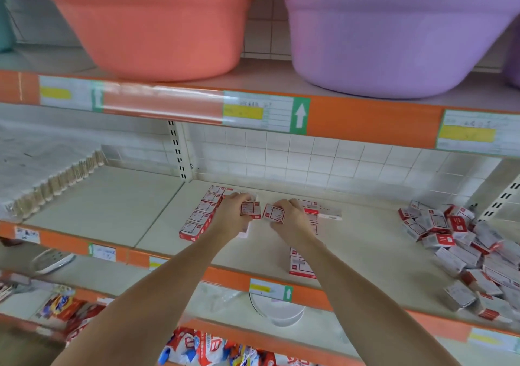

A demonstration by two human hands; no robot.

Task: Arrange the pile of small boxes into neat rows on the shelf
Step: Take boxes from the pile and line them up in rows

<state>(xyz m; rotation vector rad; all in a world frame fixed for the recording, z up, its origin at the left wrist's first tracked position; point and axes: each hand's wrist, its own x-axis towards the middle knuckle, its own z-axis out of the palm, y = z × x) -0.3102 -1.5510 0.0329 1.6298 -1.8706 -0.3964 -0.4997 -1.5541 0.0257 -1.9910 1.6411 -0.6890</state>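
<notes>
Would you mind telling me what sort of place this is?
Most likely a shop aisle: orange shelf edges carrying price labels, plastic basins stacked above, and a pile of small boxes being stocked.

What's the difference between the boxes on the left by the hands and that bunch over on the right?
The row of boxes lies flat and lined up, edge to edge, running front to back; the pile of boxes is jumbled, boxes tilted and overlapping at all angles. The row sits beside the left hand; the pile lies well off from the right hand. Both are the same small red-and-white boxes on the same shelf.
</notes>
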